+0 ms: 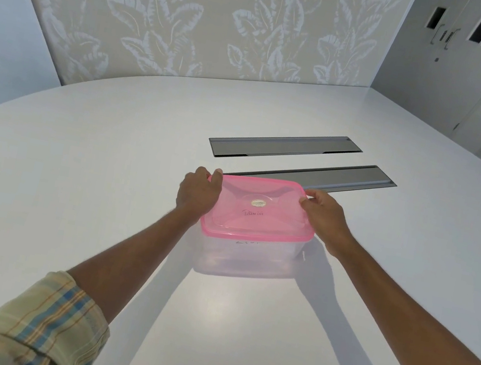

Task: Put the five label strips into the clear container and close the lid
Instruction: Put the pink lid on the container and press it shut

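Container (pixel 247 254): clear, rounded-rectangular plastic tub, sitting on the table at centre frame; faint dark writing on its front wall is showing through, too blurred to read.
Lid (pixel 260 210): translucent pink plastic with a raised rim, lying on top of the tub; a small round gold sticker and a handwritten word are showing, neither legible.
Left hand (pixel 198 194): fingers curled, gripping the lid's edge at 9 o'clock, thumb pressing on top.
Right hand (pixel 325 215): fingers pressed together, clasping the lid's corner at 2 o'clock.
Label strips: cannot tell whether any are lying inside.
Table (pixel 103 190): smooth, glossy white, curved edge.
Cable trays (pixel 285 147): two long grey metal slots, lying at 12 o'clock beyond the tub.
Sleeve (pixel 47 325): plaid woven cloth, rolled.
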Motion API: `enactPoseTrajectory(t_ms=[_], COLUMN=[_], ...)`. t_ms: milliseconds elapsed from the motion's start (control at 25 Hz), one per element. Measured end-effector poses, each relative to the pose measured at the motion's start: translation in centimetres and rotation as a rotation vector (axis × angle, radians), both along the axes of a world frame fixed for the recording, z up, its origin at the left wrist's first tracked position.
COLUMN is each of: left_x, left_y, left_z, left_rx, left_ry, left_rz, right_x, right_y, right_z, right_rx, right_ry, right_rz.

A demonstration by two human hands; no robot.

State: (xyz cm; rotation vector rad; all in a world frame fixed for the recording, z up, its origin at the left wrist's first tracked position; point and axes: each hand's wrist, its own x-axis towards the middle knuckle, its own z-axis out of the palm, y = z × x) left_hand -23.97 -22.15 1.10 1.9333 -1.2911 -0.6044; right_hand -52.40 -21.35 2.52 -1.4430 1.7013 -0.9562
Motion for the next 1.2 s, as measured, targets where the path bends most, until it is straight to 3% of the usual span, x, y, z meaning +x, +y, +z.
enactPoseTrajectory(t_ms=[240,360,560,800,1000,1120,1200], left_x=[-0.2,-0.2,0.3,1.1,1.0,0.9,0.8], left_y=[-0.5,-1.4,-4.1,-5.3,-5.0,-4.8,-4.8], left_z=[0.2,0.7,1.1,-0.1,-0.3,-0.2,-0.2], left_rx=[-0.021,0.002,0.079,0.166,0.152,0.154,0.157], left_ry=[-0.206,-0.329,-0.376,-0.345,-0.330,-0.323,-0.323], left_rz=[-0.006,-0.018,-0.014,-0.068,-0.042,-0.035,-0.025], right_x=[2.6,3.2,3.5,3.3,3.2,3.4,3.4], right_y=[-5.0,-7.0,-9.6,-10.6,-10.2,-9.9,-10.3], right_z=[0.4,0.4,0.1,0.1,-0.1,0.4,0.4], right_rx=[-0.184,-0.161,-0.125,-0.059,0.028,0.050,0.053], right_ry=[0.445,0.627,0.812,0.823,0.805,0.731,0.573], right_rz=[0.091,0.062,0.089,0.184,0.060,0.072,0.093])
